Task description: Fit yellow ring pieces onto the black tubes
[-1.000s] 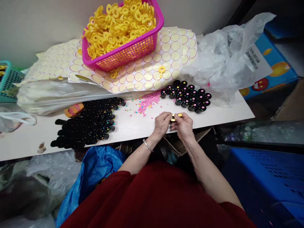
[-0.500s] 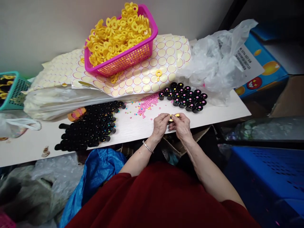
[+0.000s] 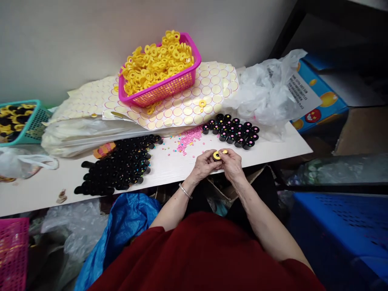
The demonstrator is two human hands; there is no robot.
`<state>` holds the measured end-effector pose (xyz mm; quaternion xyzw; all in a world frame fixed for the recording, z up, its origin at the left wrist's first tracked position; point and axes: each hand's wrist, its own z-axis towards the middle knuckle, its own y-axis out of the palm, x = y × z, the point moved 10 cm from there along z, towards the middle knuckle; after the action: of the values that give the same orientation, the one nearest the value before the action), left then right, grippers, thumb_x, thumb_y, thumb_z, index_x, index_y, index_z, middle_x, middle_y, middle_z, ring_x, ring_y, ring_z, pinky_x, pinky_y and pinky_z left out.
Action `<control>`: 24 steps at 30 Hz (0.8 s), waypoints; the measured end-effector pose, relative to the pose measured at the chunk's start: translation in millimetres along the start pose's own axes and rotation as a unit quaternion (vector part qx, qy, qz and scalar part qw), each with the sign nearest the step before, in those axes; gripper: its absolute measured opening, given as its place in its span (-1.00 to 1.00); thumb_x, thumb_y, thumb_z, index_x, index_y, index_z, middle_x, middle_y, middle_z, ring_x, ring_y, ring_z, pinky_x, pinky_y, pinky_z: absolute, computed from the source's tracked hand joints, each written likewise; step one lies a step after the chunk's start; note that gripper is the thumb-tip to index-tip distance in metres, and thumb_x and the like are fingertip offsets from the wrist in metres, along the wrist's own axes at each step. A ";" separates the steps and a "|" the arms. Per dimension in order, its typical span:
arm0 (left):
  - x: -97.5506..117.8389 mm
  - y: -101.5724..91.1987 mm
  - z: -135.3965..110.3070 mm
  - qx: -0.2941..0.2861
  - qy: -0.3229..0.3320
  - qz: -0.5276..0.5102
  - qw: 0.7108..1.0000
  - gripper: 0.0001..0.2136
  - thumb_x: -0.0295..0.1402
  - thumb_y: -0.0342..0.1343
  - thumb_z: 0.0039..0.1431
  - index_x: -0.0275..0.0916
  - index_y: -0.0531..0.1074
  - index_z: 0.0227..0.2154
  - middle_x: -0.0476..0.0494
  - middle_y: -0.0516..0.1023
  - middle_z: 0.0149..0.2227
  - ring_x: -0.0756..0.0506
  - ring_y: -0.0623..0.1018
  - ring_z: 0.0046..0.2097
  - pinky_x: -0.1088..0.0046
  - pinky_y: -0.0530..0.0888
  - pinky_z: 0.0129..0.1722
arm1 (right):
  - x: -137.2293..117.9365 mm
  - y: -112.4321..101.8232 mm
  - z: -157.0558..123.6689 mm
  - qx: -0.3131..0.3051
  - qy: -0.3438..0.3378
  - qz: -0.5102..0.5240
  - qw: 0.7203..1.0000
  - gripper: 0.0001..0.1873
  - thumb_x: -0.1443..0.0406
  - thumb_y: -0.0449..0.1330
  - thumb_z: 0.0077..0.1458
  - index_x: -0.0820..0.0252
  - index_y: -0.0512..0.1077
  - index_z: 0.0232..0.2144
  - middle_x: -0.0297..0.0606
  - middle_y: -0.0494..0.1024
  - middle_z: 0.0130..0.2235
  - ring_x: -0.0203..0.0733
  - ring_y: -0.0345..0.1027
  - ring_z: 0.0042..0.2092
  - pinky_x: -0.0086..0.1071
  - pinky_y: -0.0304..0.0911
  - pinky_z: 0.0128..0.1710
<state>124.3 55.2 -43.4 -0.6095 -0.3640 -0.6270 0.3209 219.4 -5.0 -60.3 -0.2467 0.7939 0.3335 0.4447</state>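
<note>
My left hand (image 3: 205, 163) and my right hand (image 3: 232, 163) meet over the table's front edge, both pinched round a small black tube with a yellow ring cap (image 3: 217, 155) on its top. Just beyond lie loose pink beads (image 3: 188, 138) and a cluster of upright black tubes (image 3: 233, 130) filled with coloured beads. To the left lies a big heap of black tubes (image 3: 119, 165) on their sides. A pink basket (image 3: 169, 85) full of yellow ring caps stands at the back on sheets of round stickers (image 3: 209, 95).
The white table (image 3: 273, 147) ends at the right near a crumpled clear plastic bag (image 3: 266, 93) and a blue printed box (image 3: 321, 101). A teal basket (image 3: 21, 121) sits far left. A blue bag (image 3: 127, 222), a blue crate (image 3: 342, 234) and a pink basket (image 3: 12, 252) lie below.
The view has tilted up and shifted slightly. My hands stay together at the table edge, and the yellow ring cap now shows flat on the tube between my fingers.
</note>
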 end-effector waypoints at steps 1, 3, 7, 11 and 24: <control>3.4 -0.1 -0.9 0.000 0.022 0.011 1.000 -0.58 -0.19 0.34 -0.24 -0.29 0.51 -0.28 -0.02 0.43 -0.39 0.08 0.32 -0.43 0.55 0.30 -0.43 | -1.7 -0.7 -2.6 -0.006 -0.002 0.005 1.000 -0.60 0.13 0.33 -0.26 0.19 0.36 -0.35 -0.46 0.43 -0.51 -0.41 0.27 -0.63 -0.48 0.27 -0.69; 13.6 -0.6 -4.2 0.012 0.071 0.039 0.997 -0.62 -0.18 0.34 -0.21 -0.28 0.52 -0.31 -0.04 0.44 -0.37 0.06 0.35 -0.39 0.53 0.33 -0.40 | -5.7 -3.9 -10.3 -0.027 -0.009 0.014 1.000 -0.56 0.13 0.35 -0.26 0.18 0.42 -0.27 -0.41 0.49 -0.41 -0.39 0.31 -0.56 -0.45 0.31 -0.60; 35.9 16.6 -19.6 -0.024 0.156 0.095 0.983 -0.70 -0.21 0.27 -0.06 -0.23 0.53 -0.26 -0.08 0.49 -0.35 0.03 0.41 -0.35 0.51 0.37 -0.37 | -14.6 -21.1 -32.5 -0.092 -0.022 0.033 0.995 -0.57 0.05 0.31 -0.15 0.14 0.51 -0.23 -0.27 0.55 -0.24 -0.29 0.39 -0.34 -0.40 0.35 -0.39; 42.1 46.6 -39.0 -0.129 0.192 0.097 0.968 -0.66 -0.22 0.25 -0.02 -0.21 0.51 -0.15 -0.11 0.52 -0.31 0.05 0.43 -0.40 0.56 0.34 -0.46 | -13.0 -48.1 -48.8 -0.112 -0.015 0.066 0.991 -0.65 0.05 0.27 -0.08 0.17 0.56 -0.33 -0.23 0.54 -0.32 -0.33 0.33 -0.37 -0.41 0.31 -0.38; 23.0 7.3 9.5 -0.093 0.044 0.103 0.989 -0.65 -0.19 0.32 -0.19 -0.28 0.53 -0.31 -0.06 0.46 -0.36 0.07 0.33 -0.41 0.54 0.30 -0.42 | -65.1 -30.2 -48.9 0.053 -0.338 -0.380 0.859 -0.62 0.11 0.12 0.08 0.16 0.42 -0.11 -0.08 0.41 -0.01 -0.11 0.34 -0.20 -0.17 0.30 -0.18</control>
<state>134.4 60.4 -20.1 -0.6425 -0.2248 -0.6479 0.3419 245.1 -55.2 5.6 -0.3772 0.4557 0.1592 0.7904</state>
